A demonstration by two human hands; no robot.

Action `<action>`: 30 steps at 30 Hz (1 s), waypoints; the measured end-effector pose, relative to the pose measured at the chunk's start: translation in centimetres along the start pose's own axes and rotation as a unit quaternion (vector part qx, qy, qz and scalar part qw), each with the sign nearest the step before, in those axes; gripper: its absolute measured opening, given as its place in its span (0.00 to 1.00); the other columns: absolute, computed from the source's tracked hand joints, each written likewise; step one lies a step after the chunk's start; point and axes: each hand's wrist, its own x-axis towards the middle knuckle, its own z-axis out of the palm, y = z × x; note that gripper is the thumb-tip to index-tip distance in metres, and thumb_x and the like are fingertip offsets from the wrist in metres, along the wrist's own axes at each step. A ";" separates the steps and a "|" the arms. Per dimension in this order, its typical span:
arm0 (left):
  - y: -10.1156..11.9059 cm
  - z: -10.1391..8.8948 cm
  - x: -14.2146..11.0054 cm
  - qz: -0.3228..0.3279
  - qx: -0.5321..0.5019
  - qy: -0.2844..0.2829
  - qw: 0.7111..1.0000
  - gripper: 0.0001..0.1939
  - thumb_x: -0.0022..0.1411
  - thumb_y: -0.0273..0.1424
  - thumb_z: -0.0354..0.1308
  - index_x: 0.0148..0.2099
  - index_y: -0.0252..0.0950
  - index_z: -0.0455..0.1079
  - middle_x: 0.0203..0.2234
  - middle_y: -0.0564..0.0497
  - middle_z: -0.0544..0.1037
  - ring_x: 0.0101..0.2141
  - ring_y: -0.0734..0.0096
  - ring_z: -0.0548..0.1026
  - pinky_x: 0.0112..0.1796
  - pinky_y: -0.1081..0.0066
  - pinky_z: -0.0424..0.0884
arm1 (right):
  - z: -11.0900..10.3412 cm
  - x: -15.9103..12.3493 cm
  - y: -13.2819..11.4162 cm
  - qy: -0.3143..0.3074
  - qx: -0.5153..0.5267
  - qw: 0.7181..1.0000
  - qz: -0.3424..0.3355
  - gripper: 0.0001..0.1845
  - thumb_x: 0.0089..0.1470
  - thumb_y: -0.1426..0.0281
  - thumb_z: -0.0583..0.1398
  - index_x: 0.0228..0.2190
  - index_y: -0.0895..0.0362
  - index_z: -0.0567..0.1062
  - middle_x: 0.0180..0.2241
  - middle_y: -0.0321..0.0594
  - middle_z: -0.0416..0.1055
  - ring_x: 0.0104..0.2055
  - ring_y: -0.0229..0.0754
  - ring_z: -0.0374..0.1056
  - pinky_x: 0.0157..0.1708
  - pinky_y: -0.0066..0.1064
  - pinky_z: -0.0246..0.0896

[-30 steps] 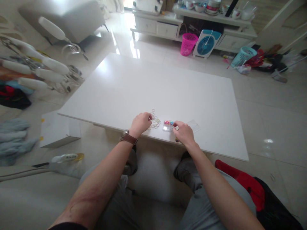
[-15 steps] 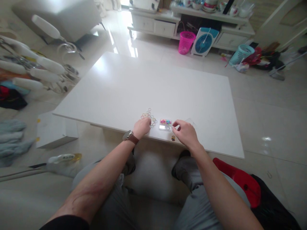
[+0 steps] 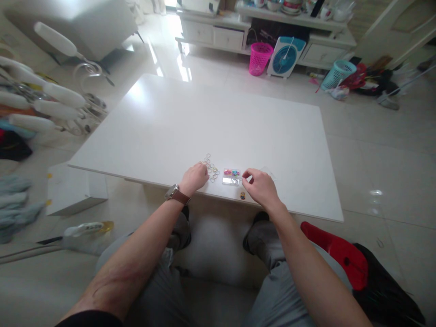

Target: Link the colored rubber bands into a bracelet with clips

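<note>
My left hand (image 3: 194,177) bends down over the left part of a loose pile of thin coloured bands (image 3: 213,171), its fingers curled together. Whatever its fingertips hold, if anything, is hidden. Right of the pile lies a small clear compartment box (image 3: 231,181), with pink and blue-green beads (image 3: 232,172) in its far part and a white piece and small rings in its near part. Thumb and fingertips of my right hand (image 3: 260,186) are pinched close to the box's right edge; I cannot make out what is between them. A tiny yellow-and-dark figure (image 3: 242,195) lies nearer me.
A clear, thin plastic piece (image 3: 268,173) lies behind my right hand on the white table (image 3: 221,122). The table's near edge runs just below my wrists. A red stool or seat (image 3: 337,254) stands at lower right, and a white box (image 3: 75,188) is on the floor at left.
My left hand has shifted slightly left over the bands, uncovering more of them. My right hand stays beside the box. The whole view has shifted a little.
</note>
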 end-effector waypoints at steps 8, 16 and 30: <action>-0.6 -1.8 -0.2 -0.018 -0.050 0.033 0.998 0.09 0.63 0.25 0.53 0.41 0.38 0.75 0.38 0.43 0.81 0.41 0.57 0.77 0.43 0.63 0.71 | 0.4 0.2 -0.5 -0.011 -0.009 1.000 -0.001 0.07 0.58 0.69 0.59 0.32 0.51 0.78 0.36 0.36 0.80 0.32 0.42 0.71 0.34 0.32 0.55; -0.3 -2.7 -0.1 -0.008 -0.130 0.098 0.987 0.10 0.60 0.25 0.56 0.37 0.37 0.80 0.34 0.45 0.83 0.38 0.60 0.78 0.43 0.64 0.72 | 0.8 0.2 -0.7 -0.020 -0.013 1.000 0.003 0.06 0.58 0.69 0.59 0.32 0.51 0.78 0.34 0.37 0.79 0.32 0.42 0.71 0.33 0.32 0.56; -0.4 -3.1 0.0 0.008 -0.213 0.157 0.964 0.11 0.63 0.26 0.56 0.41 0.37 0.81 0.35 0.46 0.84 0.35 0.64 0.79 0.41 0.66 0.72 | 0.8 0.2 -0.6 -0.032 -0.024 0.999 -0.005 0.06 0.58 0.69 0.59 0.33 0.52 0.77 0.35 0.37 0.80 0.33 0.42 0.71 0.34 0.31 0.55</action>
